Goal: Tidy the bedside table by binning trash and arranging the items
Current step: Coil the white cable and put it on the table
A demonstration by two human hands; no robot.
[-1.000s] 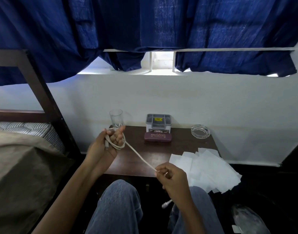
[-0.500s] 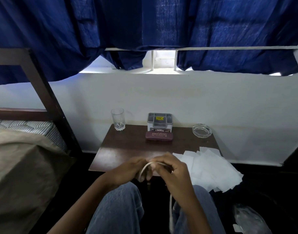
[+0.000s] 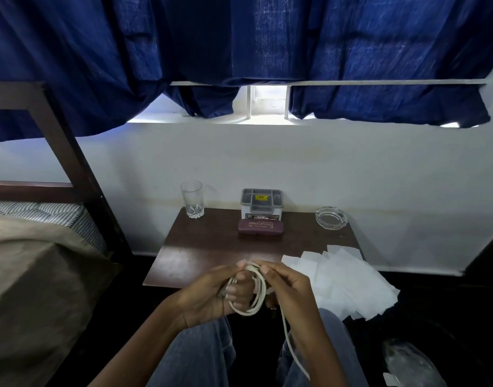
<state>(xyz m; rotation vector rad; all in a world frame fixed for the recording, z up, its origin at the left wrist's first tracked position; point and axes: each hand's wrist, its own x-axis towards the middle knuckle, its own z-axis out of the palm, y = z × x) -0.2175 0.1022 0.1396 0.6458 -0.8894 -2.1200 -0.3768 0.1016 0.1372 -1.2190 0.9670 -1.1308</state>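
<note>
— Head view: what lies on the dark brown wooden bedside table (image 3: 211,247)?
— White paper sheets (image 3: 340,283) at its right edge.
— The hands?
— Left hand (image 3: 211,297) grips the coiled white cable (image 3: 253,291); right hand (image 3: 292,289) pinches it — just before the table's front edge.

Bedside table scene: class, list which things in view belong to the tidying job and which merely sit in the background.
Part of the job:
- white cable, being coiled by left hand and right hand
- white papers
- drinking glass
- glasses case
- grey box
- ashtray
- bedside table

Background:
- blue curtain
- bed
</note>
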